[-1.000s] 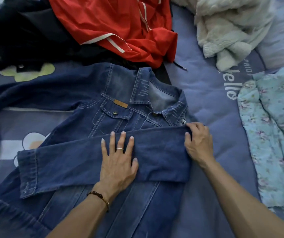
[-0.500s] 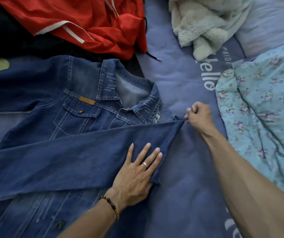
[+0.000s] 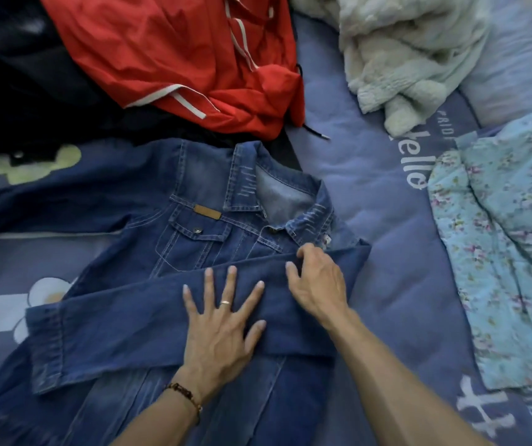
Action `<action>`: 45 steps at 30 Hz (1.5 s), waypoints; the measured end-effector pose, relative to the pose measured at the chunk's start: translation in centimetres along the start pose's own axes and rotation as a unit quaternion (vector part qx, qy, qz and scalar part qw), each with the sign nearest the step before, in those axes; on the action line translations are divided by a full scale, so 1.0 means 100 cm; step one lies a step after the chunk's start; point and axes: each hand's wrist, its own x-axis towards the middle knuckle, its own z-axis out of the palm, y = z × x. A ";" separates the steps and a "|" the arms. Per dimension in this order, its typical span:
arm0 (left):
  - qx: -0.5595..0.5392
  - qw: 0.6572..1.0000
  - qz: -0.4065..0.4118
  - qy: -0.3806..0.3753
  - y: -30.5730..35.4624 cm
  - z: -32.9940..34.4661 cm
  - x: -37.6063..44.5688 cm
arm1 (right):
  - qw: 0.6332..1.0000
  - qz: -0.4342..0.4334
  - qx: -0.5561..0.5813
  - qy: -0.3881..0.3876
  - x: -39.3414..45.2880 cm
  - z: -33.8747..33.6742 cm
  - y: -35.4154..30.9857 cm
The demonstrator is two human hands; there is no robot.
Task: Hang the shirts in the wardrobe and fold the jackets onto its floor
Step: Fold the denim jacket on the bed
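Left hand (image 3: 222, 320) flat, fingers spread, pinning folded sleeve (image 3: 123, 326) on denim jacket (image 3: 193, 220); right hand (image 3: 317, 284) curled, pinching its fold; could spring open once released.

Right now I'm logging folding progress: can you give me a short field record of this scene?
surface: bed cover, blue with white lettering
item in work: denim jacket, front up, one sleeve folded across the chest
left hand: flat, fingers spread, pressing the folded sleeve
right hand: fingers curled at the sleeve's upper edge near the collar
other clothes: red jacket, cream fleece, floral shirt, dark garment
wardrobe: not in view
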 end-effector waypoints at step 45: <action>-0.669 0.689 -0.267 -0.078 -0.187 -0.143 0.048 | 0.657 0.303 0.689 -0.039 -0.051 0.020 -0.160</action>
